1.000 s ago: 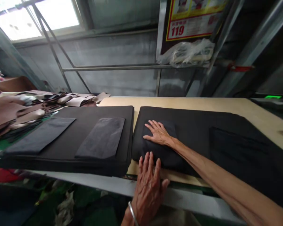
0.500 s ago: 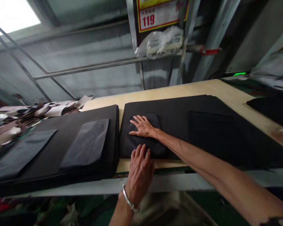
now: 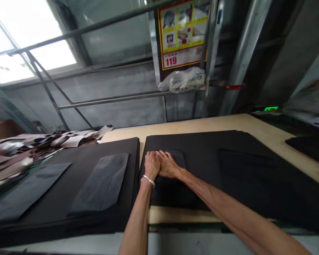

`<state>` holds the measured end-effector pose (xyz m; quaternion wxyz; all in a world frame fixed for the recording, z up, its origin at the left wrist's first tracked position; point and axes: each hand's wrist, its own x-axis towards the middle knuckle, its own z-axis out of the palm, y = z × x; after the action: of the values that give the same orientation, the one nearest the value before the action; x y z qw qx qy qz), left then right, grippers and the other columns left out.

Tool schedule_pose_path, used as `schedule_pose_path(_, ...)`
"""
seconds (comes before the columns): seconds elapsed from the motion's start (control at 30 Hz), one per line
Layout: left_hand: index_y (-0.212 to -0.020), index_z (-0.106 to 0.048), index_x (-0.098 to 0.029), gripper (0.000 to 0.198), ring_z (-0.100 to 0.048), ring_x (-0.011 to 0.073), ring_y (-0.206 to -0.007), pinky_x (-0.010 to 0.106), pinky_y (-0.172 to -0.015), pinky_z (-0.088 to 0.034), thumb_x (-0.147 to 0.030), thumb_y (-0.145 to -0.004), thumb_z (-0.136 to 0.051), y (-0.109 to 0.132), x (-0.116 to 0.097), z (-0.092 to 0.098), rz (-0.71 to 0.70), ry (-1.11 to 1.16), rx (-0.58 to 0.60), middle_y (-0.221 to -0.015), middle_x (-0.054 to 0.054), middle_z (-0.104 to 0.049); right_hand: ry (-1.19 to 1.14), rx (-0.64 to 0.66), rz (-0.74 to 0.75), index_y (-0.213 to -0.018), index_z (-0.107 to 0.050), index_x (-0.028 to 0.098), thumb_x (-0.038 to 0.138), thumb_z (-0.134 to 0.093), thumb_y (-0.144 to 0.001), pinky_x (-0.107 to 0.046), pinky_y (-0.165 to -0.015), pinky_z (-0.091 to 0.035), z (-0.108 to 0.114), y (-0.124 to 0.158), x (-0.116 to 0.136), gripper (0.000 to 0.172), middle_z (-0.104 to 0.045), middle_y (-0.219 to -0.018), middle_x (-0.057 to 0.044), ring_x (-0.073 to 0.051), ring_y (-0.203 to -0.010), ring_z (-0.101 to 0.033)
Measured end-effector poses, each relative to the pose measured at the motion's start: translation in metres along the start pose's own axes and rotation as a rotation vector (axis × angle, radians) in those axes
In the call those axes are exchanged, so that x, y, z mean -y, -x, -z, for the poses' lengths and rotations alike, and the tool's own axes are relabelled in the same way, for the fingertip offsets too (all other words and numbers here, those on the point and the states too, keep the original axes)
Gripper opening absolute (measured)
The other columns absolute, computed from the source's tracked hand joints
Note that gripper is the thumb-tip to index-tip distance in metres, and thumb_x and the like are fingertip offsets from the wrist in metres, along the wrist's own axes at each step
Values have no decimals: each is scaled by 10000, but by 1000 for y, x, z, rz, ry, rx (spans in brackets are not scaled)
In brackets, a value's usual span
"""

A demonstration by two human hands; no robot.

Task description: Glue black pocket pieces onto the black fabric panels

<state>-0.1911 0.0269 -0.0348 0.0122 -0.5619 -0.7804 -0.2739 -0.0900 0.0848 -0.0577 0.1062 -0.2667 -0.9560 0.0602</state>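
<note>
Two hands touch, the left hand [image 3: 152, 165] and right hand [image 3: 168, 165], fingers unclenched, resting on a dark piece [image 3: 170, 188] directly beneath them; a black stack [image 3: 202, 152] spreads right of the fingertips.

Daylight pours in from the window [image 3: 34, 24], well beyond the left hand [image 3: 152, 164] and right hand [image 3: 168, 165] and off to their left, burning out to white, while the far corner [image 3: 279, 63] to their right sinks into gloom above one small green light [image 3: 271, 108]! Under the hands the black stack [image 3: 199, 152] swallows nearly all detail, yet the dark panel [image 3: 103, 179] to their left catches a greyish sheen. Far right of them, a bundle [image 3: 305, 106] smears into blur, everything stretching towards the edges.
</note>
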Motion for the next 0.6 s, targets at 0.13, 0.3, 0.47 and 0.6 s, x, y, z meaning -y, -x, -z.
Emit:
schedule_pose_path(0.13, -934, -645, -150, 314, -588, 228, -1029, 361, -968, -427, -189, -971, -335, -18, 11, -5, -63, -82, 88, -1002, 124, -663, -68, -21, -30, -1526, -270, 45, 567, -598, -779, -508, -1181, -156, -2, -2, 1, 969, -275, -1561, -223, -338, -1457, -216)
schedule_pose_path(0.3, -944, -665, -165, 321, -581, 235, -1033, 363, -940, -435, -212, -967, -349, -24, 10, -7, -86, -139, 114, -1070, 137, -654, -91, -3, -97, -1530, -248, 20, 546, -607, -764, -512, -1185, -128, -3, -1, 3, 996, -218, -1570, -253, -369, -1467, -169)
schedule_pose_path(0.47, -929, -665, -195, 333, -568, 226, -1052, 365, -965, -426, -249, -980, -340, -21, 7, -7, -132, -168, 112, -1046, 113, -659, -93, 3, -130, -1538, -236, 43, 491, -577, -784, -538, -1181, -123, -1, 0, 4, 941, -223, -1574, -238, -360, -1470, -168)
schedule_pose_path(0.6, -947, -661, -196, 296, -557, 224, -1064, 365, -969, -429, -248, -968, -370, -21, 8, -7, -138, -184, 101, -1051, 108, -658, -81, -20, -278, -1496, -302, -31, 512, -394, -914, -551, -1180, -120, 7, 10, 4, 802, -240, -1552, -271, -363, -1467, -181)
